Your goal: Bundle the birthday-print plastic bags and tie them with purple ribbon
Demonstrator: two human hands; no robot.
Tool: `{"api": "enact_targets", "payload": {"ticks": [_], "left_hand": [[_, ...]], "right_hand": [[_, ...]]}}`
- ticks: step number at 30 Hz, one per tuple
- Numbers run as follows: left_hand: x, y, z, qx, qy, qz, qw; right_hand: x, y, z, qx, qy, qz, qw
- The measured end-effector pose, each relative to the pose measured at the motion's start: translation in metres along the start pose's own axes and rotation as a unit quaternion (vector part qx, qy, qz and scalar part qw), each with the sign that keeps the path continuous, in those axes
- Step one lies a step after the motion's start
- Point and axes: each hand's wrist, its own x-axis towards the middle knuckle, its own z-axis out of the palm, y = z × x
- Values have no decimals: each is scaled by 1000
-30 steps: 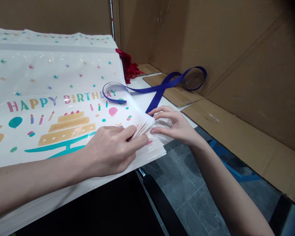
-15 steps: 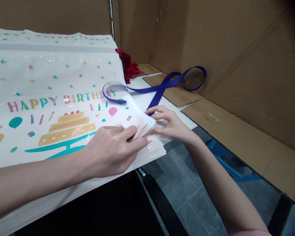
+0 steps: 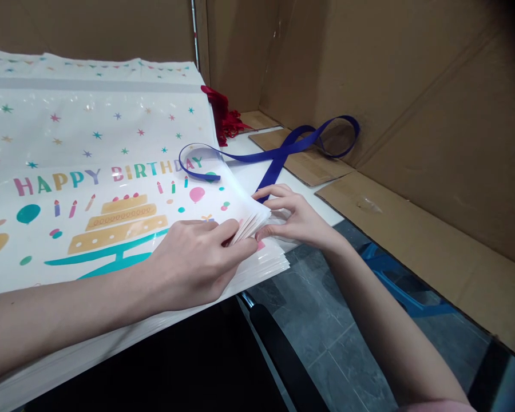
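Observation:
A thick stack of white printed plastic sheets [image 3: 137, 131] lies at the left, with "HAPPY BIRTHDAY", a cake, candles, balloons and stars on top. My left hand [image 3: 201, 260] pinches a lifted bunch of sheet corners [image 3: 251, 220] between thumb and fingers at the stack's near right corner. From the right, my right hand [image 3: 298, 217] reaches to the same corners, fingers curved and apart. Its thumb touches the sheet edges from below, while its fingertips sit above, near a purple ribbon [image 3: 274, 163]. Whether those fingertips press on a sheet is hard to see.
Behind the stack's right edge lies a bunch of red cords or ribbon [image 3: 225, 117]. Cardboard walls [image 3: 390, 103] rise behind and to the right, with a cardboard flap [image 3: 424, 252] along the right. A black padded bar [image 3: 278, 355] and grey floor tiles [image 3: 326, 320] show below.
My right thumb has shifted slightly at the sheet edges, and the lifted corners are fanned a little differently. My left hand keeps its pinch; the ribbon stays in place.

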Motion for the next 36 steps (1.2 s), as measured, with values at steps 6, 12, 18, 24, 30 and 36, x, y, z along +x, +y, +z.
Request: {"api": "enact_targets", "payload": {"ticks": [6, 12, 18, 24, 30, 36], "left_hand": [[0, 0, 1, 5, -1, -3, 1000], [-1, -1, 2, 0, 12, -1, 1000], [-1, -1, 1, -5, 8, -4, 1000], [1, -1, 1, 0, 9, 15, 1000], [0, -3, 4, -2, 13, 14, 1000], [3, -3, 2, -11, 22, 17, 1000]], "right_hand": [[-6, -1, -2, 12, 47, -3, 999], [-17, 6, -9, 32, 96, -11, 995], [-27, 5, -9, 29, 103, -14, 994], [-34, 7, -12, 11, 12, -44, 999], [-25, 6, -7, -44, -22, -36, 998], [-17, 4, 0, -26, 2, -37, 999]]}}
